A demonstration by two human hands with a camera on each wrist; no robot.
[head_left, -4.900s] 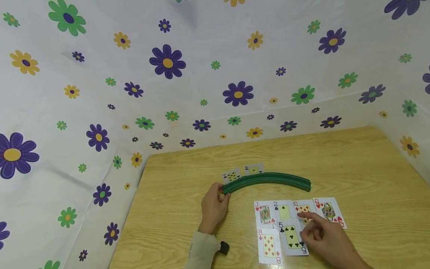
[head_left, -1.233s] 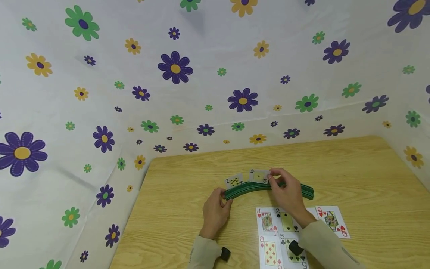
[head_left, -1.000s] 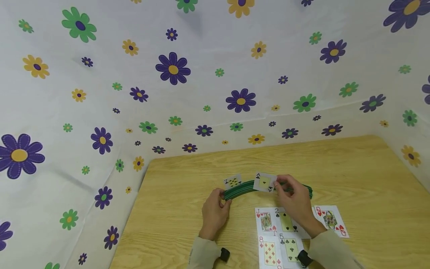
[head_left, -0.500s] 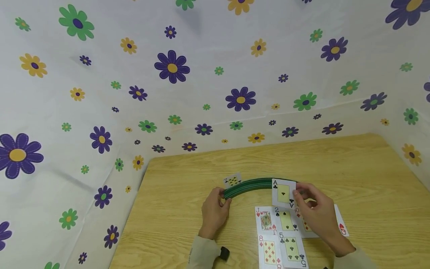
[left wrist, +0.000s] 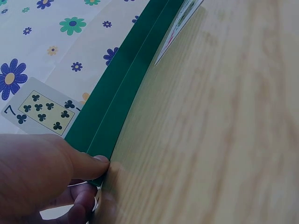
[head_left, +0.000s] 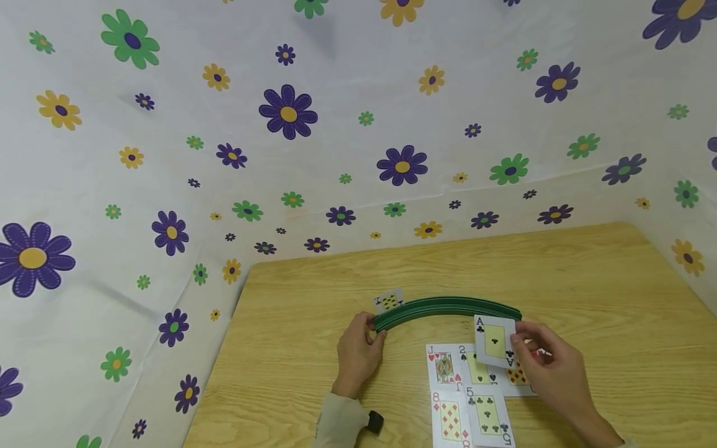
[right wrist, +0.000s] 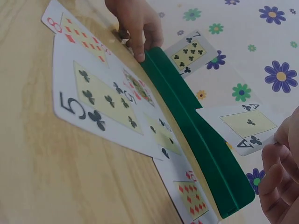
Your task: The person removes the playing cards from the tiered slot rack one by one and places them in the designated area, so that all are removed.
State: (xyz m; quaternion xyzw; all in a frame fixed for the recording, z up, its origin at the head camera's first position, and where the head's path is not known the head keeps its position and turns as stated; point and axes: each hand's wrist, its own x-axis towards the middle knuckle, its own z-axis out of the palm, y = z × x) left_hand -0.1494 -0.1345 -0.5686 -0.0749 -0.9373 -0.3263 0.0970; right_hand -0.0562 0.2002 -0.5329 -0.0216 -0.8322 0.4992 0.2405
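My left hand [head_left: 358, 354] grips the left end of a green curved card holder [head_left: 442, 305], its thumb on the near side in the left wrist view. A seven of clubs [head_left: 388, 301] stands in the holder near that end. Between thumb and fingers my right hand [head_left: 557, 373] pinches the right edge of an ace of clubs [head_left: 495, 339]. This ace is in the air, face toward me, in front of the holder's right end. It partly covers the two of spades [head_left: 475, 367] and the ten of diamonds [head_left: 516, 376] on the table.
The jack of hearts [head_left: 444, 367], eight of diamonds [head_left: 450, 420] and five of clubs [head_left: 487, 414] lie face up on the wooden table [head_left: 280, 361]. My right hand almost wholly hides the queen of hearts. Flowered white cloth [head_left: 336, 124] hangs behind and at both sides.
My right hand went from the table cards to the holder, drew the ace of clubs out, and brought it right and toward me. The left hand keeps its grip on the holder.
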